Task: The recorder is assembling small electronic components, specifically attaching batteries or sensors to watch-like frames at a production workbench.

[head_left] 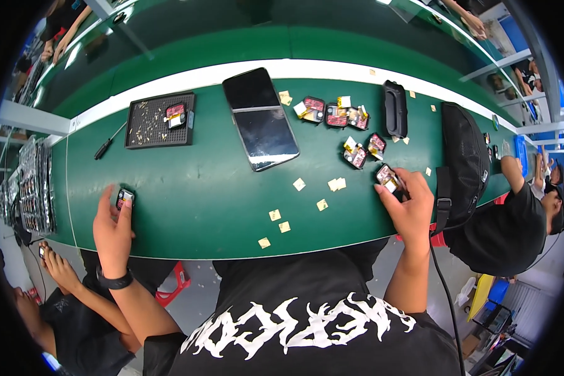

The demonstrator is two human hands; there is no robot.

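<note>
At the left of the green bench (207,207), my left hand (114,229) has its thumb and fingers around a small black-cased electronic unit (125,198), with a bit of red board and a pale label showing. On the right, my right hand (412,203) grips a similar open unit (388,178) between thumb and fingers; red board and a silvery-yellow part show inside. Just beyond it lie two more open units, one (355,155) left of the other (376,146). Farther back, several like them form a row (336,115).
A black tray (160,139) of small parts holds another unit (175,115); a screwdriver (109,141) lies beside it. Dark glossy panels (266,138), yellowish paper squares (284,227), an elongated black case (394,109) and a black bag (465,163) occupy the bench. People sit at both sides.
</note>
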